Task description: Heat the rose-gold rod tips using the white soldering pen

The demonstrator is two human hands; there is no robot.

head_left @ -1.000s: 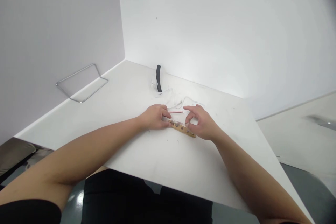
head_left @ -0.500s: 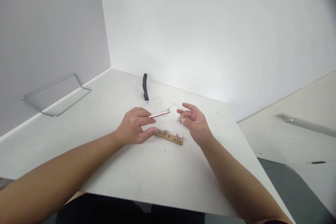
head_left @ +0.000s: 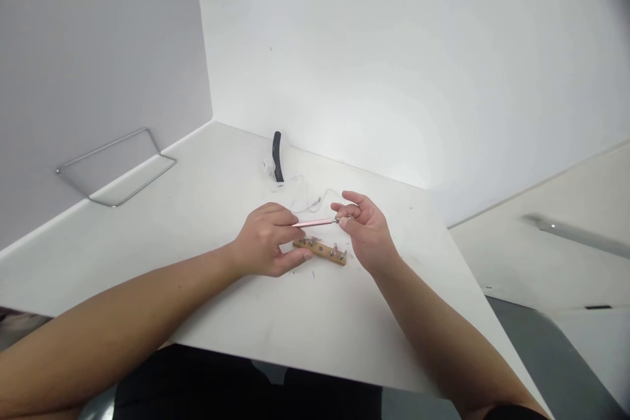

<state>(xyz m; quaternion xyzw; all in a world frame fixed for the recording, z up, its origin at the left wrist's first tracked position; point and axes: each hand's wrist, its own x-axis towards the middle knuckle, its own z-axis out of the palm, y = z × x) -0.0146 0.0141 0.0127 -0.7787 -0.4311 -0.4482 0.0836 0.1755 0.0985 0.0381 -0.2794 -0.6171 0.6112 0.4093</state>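
My left hand is closed around a slim pink pen-like rod with a metal tip, which points right. The rod's tip meets a small silvery metal piece pinched between the thumb and index finger of my right hand; its other fingers are raised. Most of that piece is hidden by the fingers. Below the rod, a narrow wooden strip lies on the table with several small metal pegs standing along it. My left thumb is over the strip's left end.
A black curved piece lies behind my hands, beside thin clear plastic. At the left, a bent metal wire frame leans by the grey partition. Tiny dark bits lie on the white table, before a white wall.
My left hand has moved right with the pink rod, and the rod's tip now meets the metal piece in my right hand. The view has shifted slightly.
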